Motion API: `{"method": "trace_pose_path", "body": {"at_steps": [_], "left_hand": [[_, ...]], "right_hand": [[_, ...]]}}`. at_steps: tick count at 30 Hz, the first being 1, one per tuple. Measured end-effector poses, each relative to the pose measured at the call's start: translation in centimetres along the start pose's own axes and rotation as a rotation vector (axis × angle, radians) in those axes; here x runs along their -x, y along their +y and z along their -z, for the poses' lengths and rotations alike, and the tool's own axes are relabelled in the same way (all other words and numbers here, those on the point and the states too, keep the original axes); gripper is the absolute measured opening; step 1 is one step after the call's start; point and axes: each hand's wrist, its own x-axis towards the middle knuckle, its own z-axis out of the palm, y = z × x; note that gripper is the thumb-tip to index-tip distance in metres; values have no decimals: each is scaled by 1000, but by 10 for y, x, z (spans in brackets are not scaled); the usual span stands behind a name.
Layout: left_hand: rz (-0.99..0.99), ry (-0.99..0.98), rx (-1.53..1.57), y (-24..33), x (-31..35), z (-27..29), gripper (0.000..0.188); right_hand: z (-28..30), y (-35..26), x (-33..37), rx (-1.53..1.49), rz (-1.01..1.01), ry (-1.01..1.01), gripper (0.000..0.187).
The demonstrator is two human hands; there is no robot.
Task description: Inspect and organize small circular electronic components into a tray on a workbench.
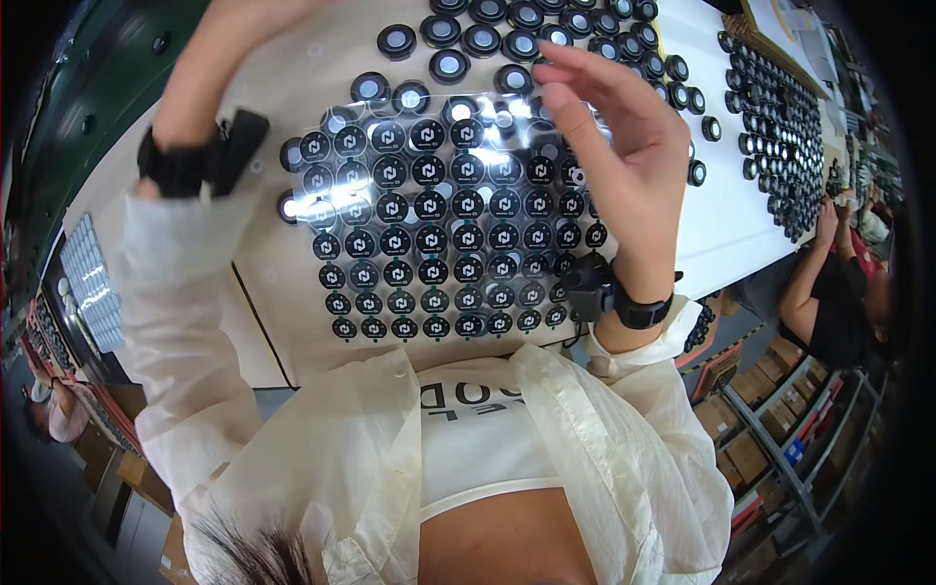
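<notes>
A clear sheet of round black stickers, each with a white mark, spreads in front of me over the pale table. Several black round discs show through it. My right hand hovers over the sheet's far right corner. Its thumb and forefinger are apart, with nothing visible between them. My left hand reaches out at the top edge; its fingers lie outside the picture. Beyond the sheet are loose black discs with grey centres, the closest of them near my right fingertips.
More black discs stand in rows on the white surface at the right. A pale gridded sheet lies at the far left. Other people work at the right and left edges. Shelves with cardboard boxes stand at the lower right.
</notes>
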Motion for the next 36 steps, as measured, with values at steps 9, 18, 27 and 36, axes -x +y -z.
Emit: {"method": "trace_pose_path", "body": {"at_steps": [9, 18, 27, 36], "left_hand": [[-328, -116, -681, -14, -37, 15, 39], [-453, -239, -575, 6, -51, -32, 30], [-613, -405, -222, 45, 57, -68, 33], [-616, -254, -294, 27, 84, -94, 30]], "right_hand": [[43, -1, -9, 479, 96, -83, 23], [38, 0, -10, 606, -13, -335, 17], [50, 13, -42, 556, -140, -579, 14], [35, -4, -68, 699, -197, -792, 10]]}}
